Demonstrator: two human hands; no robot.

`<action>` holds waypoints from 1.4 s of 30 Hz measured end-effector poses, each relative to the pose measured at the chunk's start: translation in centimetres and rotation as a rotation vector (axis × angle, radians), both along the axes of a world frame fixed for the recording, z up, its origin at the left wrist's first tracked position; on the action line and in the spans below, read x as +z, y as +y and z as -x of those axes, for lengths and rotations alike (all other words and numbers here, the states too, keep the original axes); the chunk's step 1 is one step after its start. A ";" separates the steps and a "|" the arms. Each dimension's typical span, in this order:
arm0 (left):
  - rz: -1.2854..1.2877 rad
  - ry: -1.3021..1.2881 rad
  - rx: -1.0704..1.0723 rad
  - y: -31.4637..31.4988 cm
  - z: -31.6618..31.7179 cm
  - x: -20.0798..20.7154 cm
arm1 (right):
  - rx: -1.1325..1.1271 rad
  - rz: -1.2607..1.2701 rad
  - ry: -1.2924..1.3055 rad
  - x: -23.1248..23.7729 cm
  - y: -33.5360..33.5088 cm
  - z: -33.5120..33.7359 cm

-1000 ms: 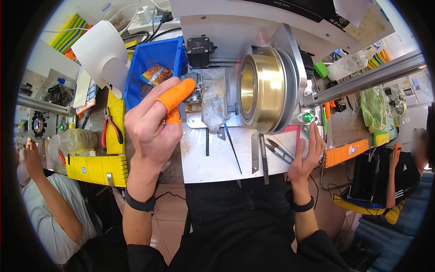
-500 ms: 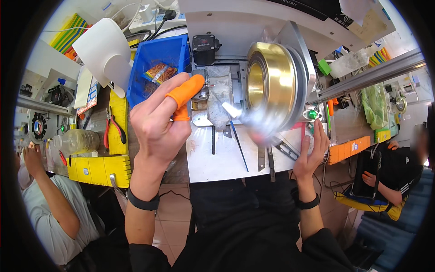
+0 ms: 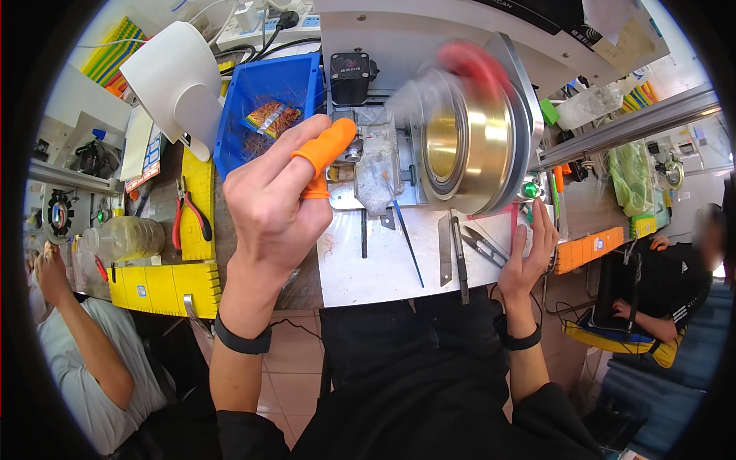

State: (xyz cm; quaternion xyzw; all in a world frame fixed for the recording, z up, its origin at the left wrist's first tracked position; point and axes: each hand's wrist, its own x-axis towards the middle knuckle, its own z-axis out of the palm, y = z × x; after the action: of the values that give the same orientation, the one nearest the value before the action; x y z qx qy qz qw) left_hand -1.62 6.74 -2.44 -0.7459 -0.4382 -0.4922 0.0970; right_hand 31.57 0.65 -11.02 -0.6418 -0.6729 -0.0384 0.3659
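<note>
A workshop; bench-mounted brass-coloured drum machine (image 3: 494,146), red-handled pliers (image 3: 184,212), blue bin (image 3: 261,80), co-workers (image 3: 96,349) at neighbouring benches (image 3: 594,211)

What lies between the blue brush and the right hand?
In the head view, from brush to right hand: a flat metal strip, a slim dark tool, then a silver two-pronged tool.

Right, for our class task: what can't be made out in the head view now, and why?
Head view:
Anything pinched by the left hand: hidden by its orange rubber finger covers.
Outline of the red shape by the shiny brass-coloured wheel: motion-blurred.
Whether the right hand touches the round green button: contact spot too small.
Top of the glossy black panel: cut off by the upper edge.
</note>
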 end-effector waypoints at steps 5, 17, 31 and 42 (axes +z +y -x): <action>-0.002 0.000 0.000 -0.1 -0.1 0.2 | 0.001 -0.002 0.006 0.0 0.0 0.1; -0.006 0.003 -0.010 0.0 -0.1 0.2 | 0.003 -0.017 0.009 0.3 0.1 0.3; 0.094 0.018 0.008 -0.7 0.0 0.3 | 0.017 -0.026 0.006 0.7 -0.1 0.5; 0.094 0.002 0.007 -0.6 -0.2 0.3 | 0.025 -0.025 0.012 0.7 0.0 0.5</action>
State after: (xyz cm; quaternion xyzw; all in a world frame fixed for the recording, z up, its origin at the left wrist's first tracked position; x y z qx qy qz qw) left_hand -1.45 6.12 -2.10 -0.7486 -0.4635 -0.4698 0.0639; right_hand 31.07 0.65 -10.29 -0.6290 -0.6779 -0.0384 0.3786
